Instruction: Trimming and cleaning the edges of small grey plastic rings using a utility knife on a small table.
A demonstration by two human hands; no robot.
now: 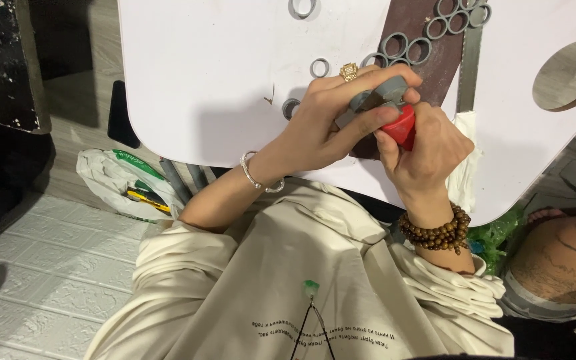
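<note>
One head-worn camera looks steeply down and slightly forward, close over the person's cream-coloured shirt front (pixel 315 267) and both hands, onto the rounded white table board (pixel 215 73); pale floor tiles (pixel 41 280) show at lower left.

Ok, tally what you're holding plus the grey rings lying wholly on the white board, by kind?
Grey rings wholly on the white board: 3
Grey part in left hand: 1
Red tool in right hand: 1
Total: 5
</note>
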